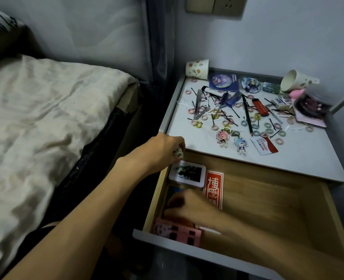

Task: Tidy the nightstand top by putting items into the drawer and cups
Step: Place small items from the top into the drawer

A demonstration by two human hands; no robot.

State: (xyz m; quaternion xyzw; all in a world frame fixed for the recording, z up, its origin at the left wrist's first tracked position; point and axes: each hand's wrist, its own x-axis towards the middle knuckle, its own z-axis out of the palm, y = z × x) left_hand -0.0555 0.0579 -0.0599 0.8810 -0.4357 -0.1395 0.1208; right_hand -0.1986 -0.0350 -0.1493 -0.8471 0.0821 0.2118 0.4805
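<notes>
The nightstand top is littered with several hair rings, bobby pins, a dark pencil, a red lighter, badges and two character keychains. A paper cup stands at the back left; another paper cup lies tipped at the back right. The wooden drawer is pulled open. My left hand hovers over its back left corner, fingers curled round a small patterned item. My right hand, blurred, is down in the drawer's left part on a card; its grip is unclear.
The drawer holds a white tin, a red card and a pink card along its left side. A dark domed jar stands at the back right. The bed lies to the left.
</notes>
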